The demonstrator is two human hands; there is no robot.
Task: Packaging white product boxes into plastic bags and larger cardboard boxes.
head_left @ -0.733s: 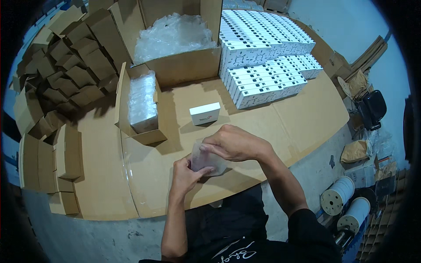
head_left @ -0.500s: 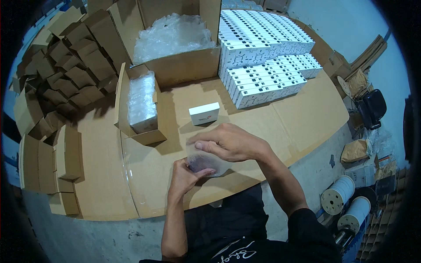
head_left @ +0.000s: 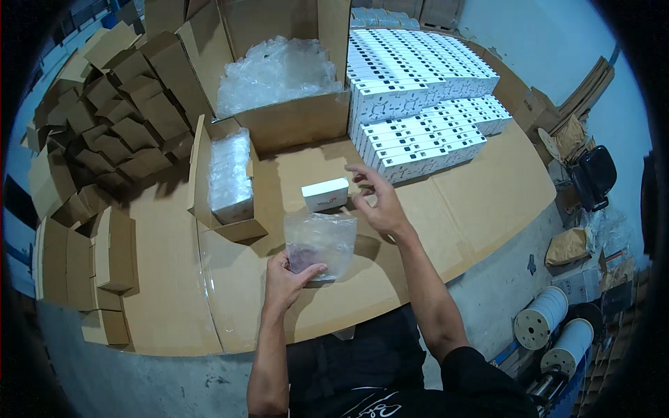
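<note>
My left hand (head_left: 289, 280) grips a clear plastic bag (head_left: 326, 244) near its lower left, thumb in front and the other fingers behind it. The bag stands spread out over the table's front part and looks flat. Just beyond its top edge a small white box (head_left: 325, 195) rests on the cardboard. My right hand (head_left: 380, 202) is off the bag, fingers apart and slightly curved, close to the right end of that box. It holds nothing. Left of the white box, an opened brown carton (head_left: 245, 228) contains a row of plastic-wrapped boxes (head_left: 231, 174).
A large carton (head_left: 300, 122) heaped with clear plastic bags (head_left: 279, 73) stands at the back. Stacked white boxes (head_left: 421, 160) fill the back right. Empty brown cartons (head_left: 115, 244) line the left side. Cable spools (head_left: 540, 317) are on the floor at right.
My right hand has let go of the plastic bag and moved forward to the right end of the small white box. The bag now hangs spread in my left hand alone.
</note>
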